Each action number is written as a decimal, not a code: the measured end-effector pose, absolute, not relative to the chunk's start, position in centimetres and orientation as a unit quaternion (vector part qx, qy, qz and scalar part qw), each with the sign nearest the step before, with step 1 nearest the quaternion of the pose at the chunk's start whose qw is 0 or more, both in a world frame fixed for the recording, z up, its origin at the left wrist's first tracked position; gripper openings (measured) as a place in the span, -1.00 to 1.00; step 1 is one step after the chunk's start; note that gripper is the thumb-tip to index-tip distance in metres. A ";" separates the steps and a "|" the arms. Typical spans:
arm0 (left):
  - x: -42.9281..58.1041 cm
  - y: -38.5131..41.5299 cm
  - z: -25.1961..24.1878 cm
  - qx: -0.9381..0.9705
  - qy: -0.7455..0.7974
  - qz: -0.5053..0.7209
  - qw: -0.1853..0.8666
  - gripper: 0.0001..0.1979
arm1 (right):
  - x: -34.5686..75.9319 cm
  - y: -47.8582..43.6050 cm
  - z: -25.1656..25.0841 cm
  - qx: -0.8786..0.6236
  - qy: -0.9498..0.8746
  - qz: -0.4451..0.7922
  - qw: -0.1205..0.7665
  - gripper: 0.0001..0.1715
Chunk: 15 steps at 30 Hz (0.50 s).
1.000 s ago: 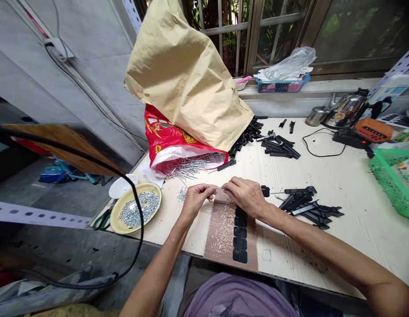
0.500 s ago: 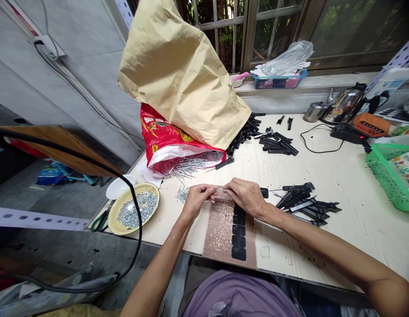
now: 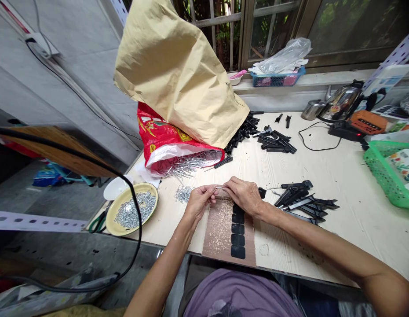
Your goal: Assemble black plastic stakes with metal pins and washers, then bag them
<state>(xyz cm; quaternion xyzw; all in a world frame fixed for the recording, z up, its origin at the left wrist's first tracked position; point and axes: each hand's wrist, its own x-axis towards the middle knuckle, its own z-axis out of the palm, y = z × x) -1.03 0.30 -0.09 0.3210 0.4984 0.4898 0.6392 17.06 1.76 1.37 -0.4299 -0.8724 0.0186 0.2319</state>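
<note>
Left hand (image 3: 200, 200) and right hand (image 3: 242, 196) are pinching a thin metal pin (image 3: 219, 188) from opposite sides, likely for steadiness, over the brown mat's (image 3: 220, 259) far end. Yellow dish (image 3: 110, 220) is sitting left, presumably for reach.

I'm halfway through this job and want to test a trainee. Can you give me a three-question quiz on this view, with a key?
1. Multiple choice: what fills much of the yellow plate?
a) black clips
b) small silvery metal pieces
c) drinking straws

2. True or false: the red bag lies to the left of the green basket.

3. Short answer: which hand or hands hold the thin metal rod, and with what part?

Key:
1. b
2. True
3. Both: the left hand and the right hand, with the fingertips.
</note>
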 end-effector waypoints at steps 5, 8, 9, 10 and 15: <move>-1.1 0.4 -0.9 0.347 0.521 0.465 0.627 -0.64 | 17.1 1.6 1.2 -0.418 -0.879 -0.021 0.229 -0.72; -1.4 0.4 -1.2 0.362 0.533 0.439 0.626 -0.63 | 17.1 1.5 1.1 -0.389 -0.891 -0.058 0.226 -0.70; -1.4 0.4 -1.2 0.373 0.534 0.437 0.620 -0.64 | 17.2 1.5 1.1 -0.389 -0.892 -0.053 0.226 -0.70; -1.5 0.4 -1.1 0.389 0.533 0.439 0.610 -0.64 | 17.2 1.5 1.0 -0.394 -0.890 -0.039 0.225 -0.70; -1.4 0.3 -0.6 0.476 0.531 0.446 0.541 -0.69 | 17.5 1.4 0.7 -0.428 -0.874 0.062 0.223 -0.77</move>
